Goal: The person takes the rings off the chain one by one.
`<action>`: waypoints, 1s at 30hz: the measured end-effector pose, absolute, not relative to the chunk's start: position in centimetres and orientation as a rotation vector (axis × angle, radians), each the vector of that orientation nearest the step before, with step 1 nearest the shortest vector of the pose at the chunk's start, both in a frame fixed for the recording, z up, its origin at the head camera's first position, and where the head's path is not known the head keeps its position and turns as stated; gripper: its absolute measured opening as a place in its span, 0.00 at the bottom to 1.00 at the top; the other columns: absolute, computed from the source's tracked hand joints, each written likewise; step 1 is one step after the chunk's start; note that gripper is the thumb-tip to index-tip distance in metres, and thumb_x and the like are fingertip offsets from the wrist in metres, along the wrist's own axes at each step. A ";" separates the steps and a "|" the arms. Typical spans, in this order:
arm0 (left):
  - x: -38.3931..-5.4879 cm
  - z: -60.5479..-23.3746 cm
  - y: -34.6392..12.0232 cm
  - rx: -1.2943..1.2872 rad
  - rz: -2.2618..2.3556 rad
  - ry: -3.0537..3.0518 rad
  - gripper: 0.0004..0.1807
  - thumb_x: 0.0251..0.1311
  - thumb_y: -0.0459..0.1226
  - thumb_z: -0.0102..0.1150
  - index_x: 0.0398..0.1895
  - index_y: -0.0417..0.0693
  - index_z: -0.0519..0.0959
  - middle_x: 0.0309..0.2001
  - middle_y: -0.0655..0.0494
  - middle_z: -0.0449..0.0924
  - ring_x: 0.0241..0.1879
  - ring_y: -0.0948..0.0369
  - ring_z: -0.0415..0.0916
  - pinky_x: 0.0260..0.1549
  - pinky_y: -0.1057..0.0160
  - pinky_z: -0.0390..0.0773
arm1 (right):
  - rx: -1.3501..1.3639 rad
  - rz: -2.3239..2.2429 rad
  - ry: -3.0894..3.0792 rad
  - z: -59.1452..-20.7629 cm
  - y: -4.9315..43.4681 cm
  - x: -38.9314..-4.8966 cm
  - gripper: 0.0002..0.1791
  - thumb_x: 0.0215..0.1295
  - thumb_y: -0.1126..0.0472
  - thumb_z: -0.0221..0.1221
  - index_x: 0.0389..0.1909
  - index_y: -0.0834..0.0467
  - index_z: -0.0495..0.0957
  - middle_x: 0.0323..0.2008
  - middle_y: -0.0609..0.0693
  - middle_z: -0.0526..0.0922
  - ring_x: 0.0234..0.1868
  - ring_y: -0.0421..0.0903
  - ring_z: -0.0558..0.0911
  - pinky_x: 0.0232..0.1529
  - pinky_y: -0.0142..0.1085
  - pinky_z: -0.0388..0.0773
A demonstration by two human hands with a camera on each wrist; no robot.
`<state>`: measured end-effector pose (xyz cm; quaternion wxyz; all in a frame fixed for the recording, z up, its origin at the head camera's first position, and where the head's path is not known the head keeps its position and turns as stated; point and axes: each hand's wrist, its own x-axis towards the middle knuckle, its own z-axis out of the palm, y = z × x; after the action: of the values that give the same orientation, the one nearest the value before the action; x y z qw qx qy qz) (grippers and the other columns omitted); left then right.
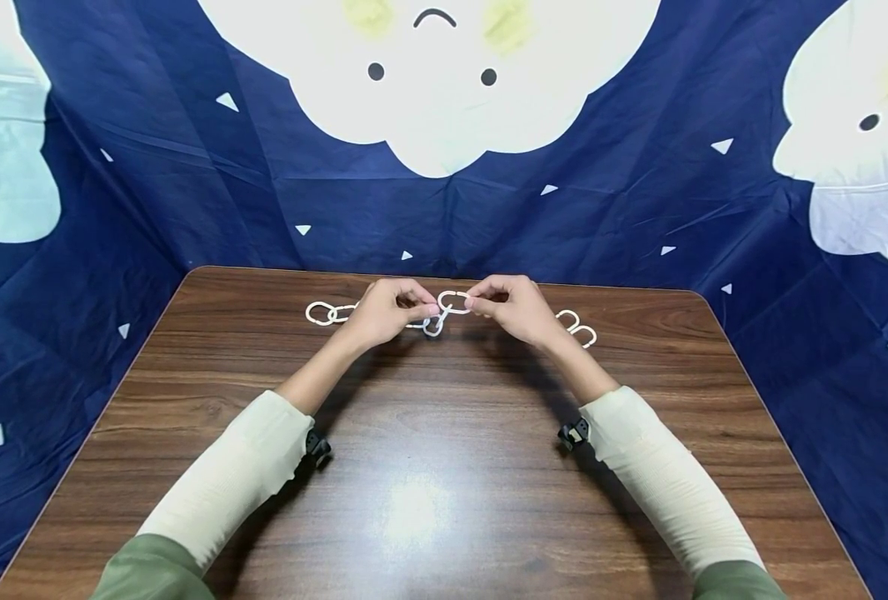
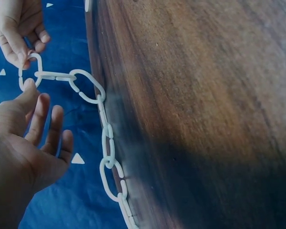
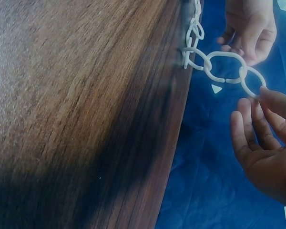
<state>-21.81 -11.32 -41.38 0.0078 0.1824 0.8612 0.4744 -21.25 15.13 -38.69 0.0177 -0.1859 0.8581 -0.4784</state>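
Note:
A chain of white plastic links (image 1: pixel 320 313) runs along the far edge of the table, partly hidden behind my left hand (image 1: pixel 387 315). Its end link (image 1: pixel 455 293) is held up between the two hands. My right hand (image 1: pixel 515 310) pinches that link's right side with thumb and fingertips. On the opposite side, the left thumb and fingertips pinch the same link close to where it joins the second link (image 2: pixel 56 75). Narrow splits show in several links, including the second one (image 3: pixel 218 78) in the right wrist view. The left hand's other fingers are loosely spread.
Two white links (image 1: pixel 585 335) lie on the table beyond my right forearm, partly covered by it. The brown wooden table (image 1: pixel 429 433) ends just past the hands, against a blue cloth (image 1: pixel 354 208) with white cloud shapes.

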 end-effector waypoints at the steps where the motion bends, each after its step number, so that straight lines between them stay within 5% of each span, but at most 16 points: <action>1: -21.8 -41.4 -11.3 0.568 1.484 2.688 0.06 0.72 0.40 0.78 0.43 0.48 0.94 0.37 0.53 0.93 0.36 0.61 0.82 0.40 0.65 0.79 | -0.577 -1.485 2.667 -38.7 15.1 -21.2 0.07 0.75 0.59 0.75 0.45 0.58 0.93 0.35 0.54 0.93 0.38 0.61 0.89 0.36 0.29 0.81; 5: -21.8 -41.6 -11.3 0.566 1.476 2.683 0.07 0.70 0.41 0.80 0.43 0.48 0.94 0.37 0.54 0.93 0.36 0.60 0.83 0.40 0.66 0.79 | -0.578 -1.478 2.675 -38.7 15.1 -21.2 0.07 0.75 0.58 0.74 0.45 0.58 0.93 0.35 0.52 0.93 0.38 0.60 0.89 0.36 0.29 0.81; 12: -21.4 -41.6 -11.1 0.556 1.486 2.646 0.10 0.63 0.41 0.85 0.41 0.49 0.93 0.36 0.54 0.93 0.36 0.59 0.85 0.40 0.64 0.80 | -0.581 -1.474 2.672 -38.7 15.1 -21.3 0.07 0.75 0.59 0.74 0.46 0.58 0.93 0.34 0.50 0.93 0.32 0.38 0.85 0.37 0.30 0.82; 24: -21.2 -42.2 -10.6 0.564 1.413 2.678 0.10 0.64 0.43 0.84 0.40 0.50 0.92 0.37 0.56 0.94 0.39 0.58 0.89 0.44 0.59 0.82 | -0.589 -1.480 2.671 -38.6 15.0 -21.3 0.07 0.74 0.60 0.75 0.47 0.60 0.93 0.36 0.54 0.94 0.36 0.52 0.89 0.38 0.29 0.82; 30: -21.3 -42.3 -10.5 0.581 1.430 2.689 0.07 0.66 0.40 0.83 0.40 0.49 0.92 0.36 0.54 0.93 0.37 0.60 0.86 0.42 0.61 0.81 | -0.567 -1.474 2.681 -38.6 15.0 -21.3 0.06 0.74 0.61 0.74 0.46 0.58 0.94 0.34 0.51 0.93 0.34 0.48 0.87 0.37 0.29 0.81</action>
<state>-21.30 -10.53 -42.31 0.0205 0.1873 0.8671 0.4611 -21.31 14.99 -38.64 0.0148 -0.1822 0.8615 -0.4737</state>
